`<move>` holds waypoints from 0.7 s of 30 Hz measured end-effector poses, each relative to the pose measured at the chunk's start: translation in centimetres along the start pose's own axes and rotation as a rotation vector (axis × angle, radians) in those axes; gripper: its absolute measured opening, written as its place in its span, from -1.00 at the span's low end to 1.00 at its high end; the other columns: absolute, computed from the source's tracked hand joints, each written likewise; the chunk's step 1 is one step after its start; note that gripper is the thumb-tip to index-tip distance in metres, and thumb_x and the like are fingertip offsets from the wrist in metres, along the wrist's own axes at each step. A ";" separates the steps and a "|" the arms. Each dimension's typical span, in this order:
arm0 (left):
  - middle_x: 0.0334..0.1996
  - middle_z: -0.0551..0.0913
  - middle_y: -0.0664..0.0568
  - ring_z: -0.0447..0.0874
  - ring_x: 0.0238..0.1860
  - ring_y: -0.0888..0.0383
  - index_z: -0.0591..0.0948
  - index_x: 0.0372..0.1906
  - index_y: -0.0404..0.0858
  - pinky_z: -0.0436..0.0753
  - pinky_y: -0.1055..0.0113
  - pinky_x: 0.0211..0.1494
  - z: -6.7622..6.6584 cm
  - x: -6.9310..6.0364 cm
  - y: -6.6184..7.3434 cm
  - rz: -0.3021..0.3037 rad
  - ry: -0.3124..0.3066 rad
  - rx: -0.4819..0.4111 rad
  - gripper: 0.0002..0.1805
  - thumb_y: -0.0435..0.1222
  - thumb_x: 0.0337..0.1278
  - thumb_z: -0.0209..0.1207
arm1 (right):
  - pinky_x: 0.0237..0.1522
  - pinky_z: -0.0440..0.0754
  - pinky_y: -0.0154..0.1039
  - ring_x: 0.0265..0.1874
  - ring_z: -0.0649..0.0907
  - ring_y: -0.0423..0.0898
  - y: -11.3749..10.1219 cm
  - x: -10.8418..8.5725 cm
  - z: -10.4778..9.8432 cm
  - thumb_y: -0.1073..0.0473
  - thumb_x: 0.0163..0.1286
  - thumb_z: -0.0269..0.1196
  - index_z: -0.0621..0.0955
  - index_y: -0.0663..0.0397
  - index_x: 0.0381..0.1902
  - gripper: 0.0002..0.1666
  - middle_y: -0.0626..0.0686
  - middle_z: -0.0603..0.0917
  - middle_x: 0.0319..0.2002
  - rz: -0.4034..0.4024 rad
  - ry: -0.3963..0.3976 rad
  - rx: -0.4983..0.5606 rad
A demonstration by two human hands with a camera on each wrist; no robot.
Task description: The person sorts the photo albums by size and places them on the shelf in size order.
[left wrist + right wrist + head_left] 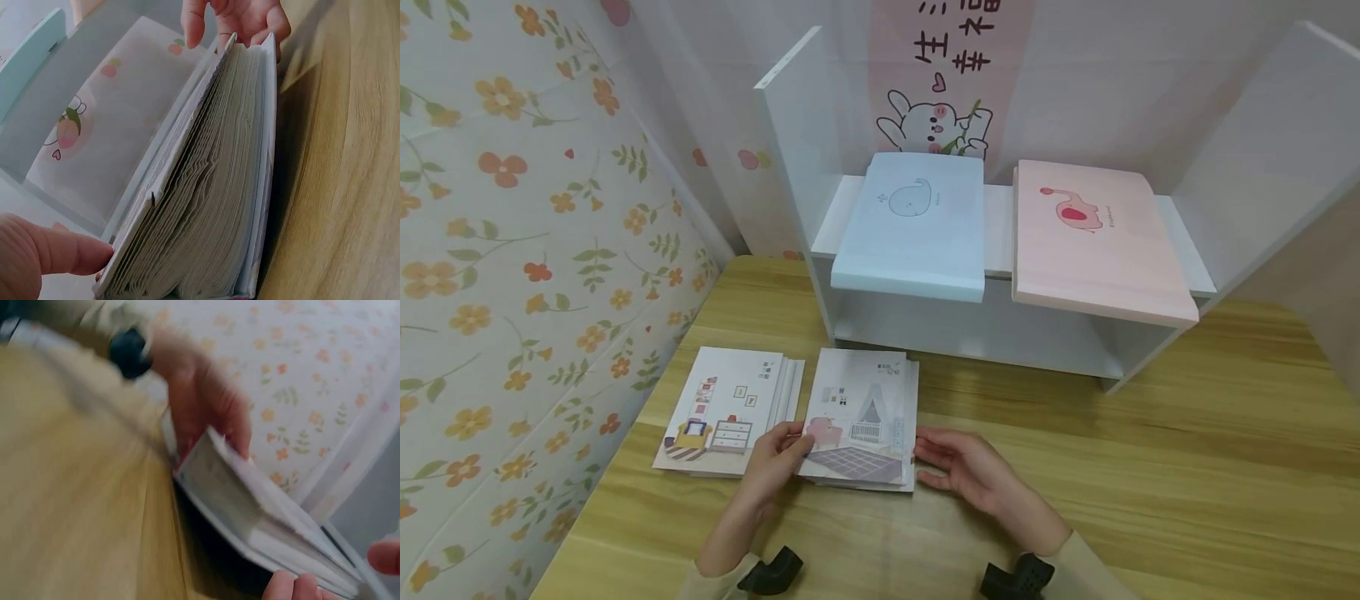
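Clearly, the left hand [772, 458] pinches the near left corner of the white book [859, 408], thumb on the cover and fingers beneath. The right hand [968, 471] is at the opposite edge, its fingers touching the book there, loosely bent, while its thumb stands away from the cover, so it does not grip. The book is above the wooden table [1195, 442], with a dark shadow beneath (the right wrist view is blurred), its thick pages showing between pale covers.

Just left of it, a pile [718, 408] of white books lies on the table, a yellow armchair drawn on the top cover. Behind stands a white shelf [801, 137] bearing 2 larger books: the blue book [917, 233] with a whale, and the pink book [1101, 242] with an elephant. Both jut past its front edge.
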State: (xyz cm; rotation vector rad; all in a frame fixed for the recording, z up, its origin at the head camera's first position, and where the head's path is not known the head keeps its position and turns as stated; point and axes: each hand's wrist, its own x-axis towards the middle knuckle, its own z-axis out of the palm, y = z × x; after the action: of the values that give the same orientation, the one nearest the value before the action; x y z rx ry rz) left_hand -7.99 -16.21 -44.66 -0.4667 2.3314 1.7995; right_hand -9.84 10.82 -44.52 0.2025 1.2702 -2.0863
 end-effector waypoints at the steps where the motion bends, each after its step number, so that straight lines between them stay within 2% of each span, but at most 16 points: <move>1: -0.31 0.64 -0.10 0.51 -0.37 0.24 0.47 -0.01 -0.56 0.47 0.45 -0.37 0.0 0.0 0.0 -0.003 -0.003 -0.006 -0.66 -0.38 0.20 0.10 | -0.10 0.58 -0.18 -0.16 0.56 -0.16 0.0 0.0 0.2 0.25 0.38 0.06 0.44 0.42 0.12 -0.57 -0.01 0.59 -0.23 -0.016 0.008 -0.036; 4: -0.35 0.62 -0.04 0.49 -0.38 0.24 0.48 -0.03 -0.54 0.46 0.45 -0.36 -0.1 -0.2 0.0 -0.021 -0.003 -0.017 -0.68 -0.38 0.20 0.11 | -0.14 0.59 -0.24 -0.18 0.56 -0.16 -0.1 0.1 0.6 0.24 0.33 0.13 0.31 0.52 0.22 -0.41 -0.03 0.63 -0.24 -0.064 0.045 -0.161; 6: -0.37 0.62 -0.02 0.49 -0.37 0.24 0.49 -0.04 -0.53 0.46 0.46 -0.36 -0.1 -0.4 0.0 -0.032 0.001 -0.024 -0.70 -0.39 0.20 0.11 | -0.14 0.58 -0.23 -0.17 0.56 -0.16 -0.1 0.0 0.8 0.23 0.33 0.16 0.30 0.52 0.24 -0.38 -0.01 0.64 -0.19 -0.084 0.066 -0.222; 10: -0.40 0.61 -0.02 0.50 -0.38 0.22 0.50 -0.05 -0.50 0.46 0.45 -0.36 0.0 -1.0 0.2 -0.047 0.002 -0.056 -0.73 -0.40 0.21 0.10 | -0.13 0.60 -0.17 -0.19 0.59 -0.15 0.0 -0.2 1.2 0.25 0.31 0.18 0.35 0.54 0.19 -0.42 0.08 0.62 -0.13 -0.130 0.117 -0.308; 17: -0.24 0.65 -0.19 0.56 -0.34 0.20 0.46 0.03 -0.52 0.52 0.44 -0.28 0.5 -1.9 0.6 0.013 -0.052 -0.123 -0.69 -0.43 0.25 0.06 | -0.28 0.62 -0.30 -0.31 0.61 -0.14 0.6 -0.6 2.3 0.39 0.29 0.14 0.43 0.62 0.05 -0.57 0.17 0.64 -0.23 -0.238 0.147 -0.435; 21: -0.22 0.65 -0.20 0.57 -0.34 0.20 0.46 0.03 -0.50 0.53 0.44 -0.28 0.6 -2.1 0.6 0.014 -0.055 -0.160 -0.71 -0.45 0.25 0.05 | -0.31 0.63 -0.30 -0.31 0.64 -0.12 0.5 -1.1 2.6 0.40 0.29 0.13 0.42 0.63 0.06 -0.57 0.28 0.65 -0.20 -0.276 0.140 -0.449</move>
State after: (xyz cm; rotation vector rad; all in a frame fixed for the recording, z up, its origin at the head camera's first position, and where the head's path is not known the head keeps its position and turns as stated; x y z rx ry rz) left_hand -6.28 -15.16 -43.60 -0.4175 2.1705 1.9891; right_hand -8.12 9.00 -43.04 -0.0310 1.9038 -1.9677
